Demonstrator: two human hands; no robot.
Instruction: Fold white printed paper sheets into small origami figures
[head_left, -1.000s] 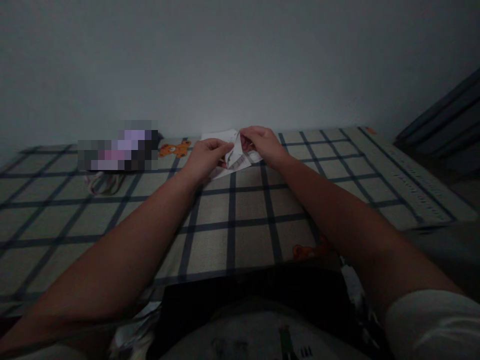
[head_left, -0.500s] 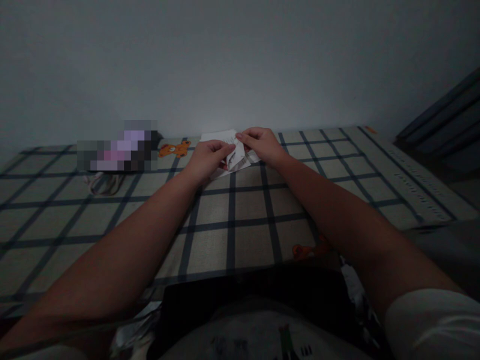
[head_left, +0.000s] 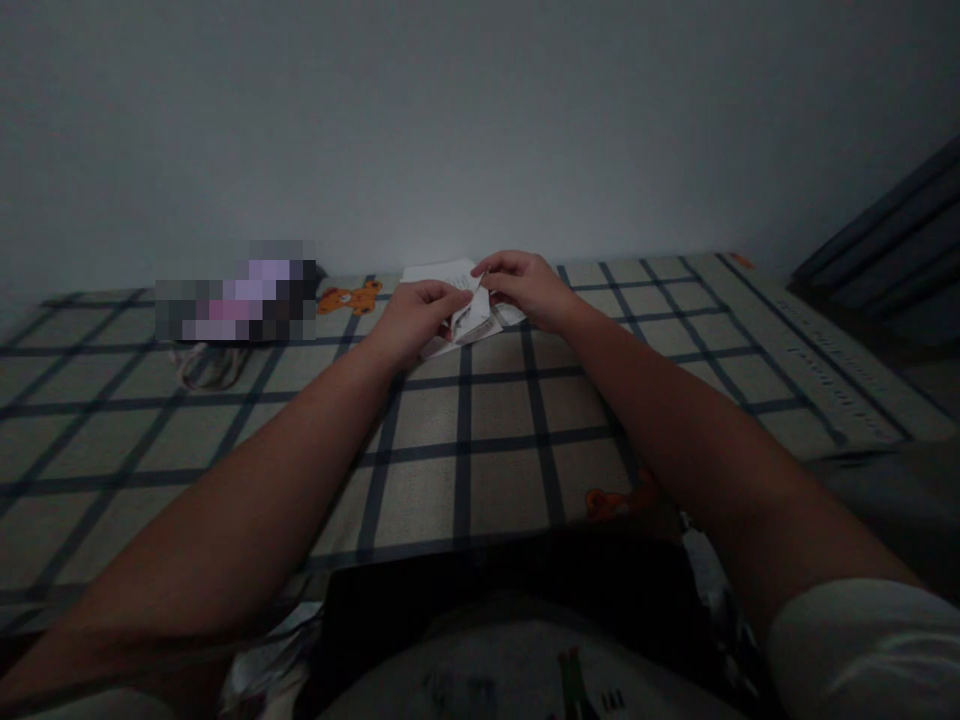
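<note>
Between my hands is a folded piece of white paper [head_left: 471, 316] with dark print on parts of it. My left hand [head_left: 421, 318] pinches its left side between thumb and fingers. At its upper right, my right hand [head_left: 525, 287] has thumb and fingertips closed on a raised edge of the paper. Beneath and behind lies a flat white printed sheet [head_left: 431, 272], partly covered by the left hand and the folded piece. The dim light hides the finer folds and the print.
A checked tablecloth [head_left: 420, 490] with orange bear figures [head_left: 350, 297] covers the table, which meets a grey wall [head_left: 480, 130]. At the left lies a blurred-out purple and dark object [head_left: 247, 300] with a pale looped strap [head_left: 210, 370]. Dark slanted panels [head_left: 892, 240] stand at the right.
My right hand has shifted slightly, its fingers now more bent over the paper's edge. The folded paper's upper part stands more raised and narrower. My left hand stays nearly in place.
</note>
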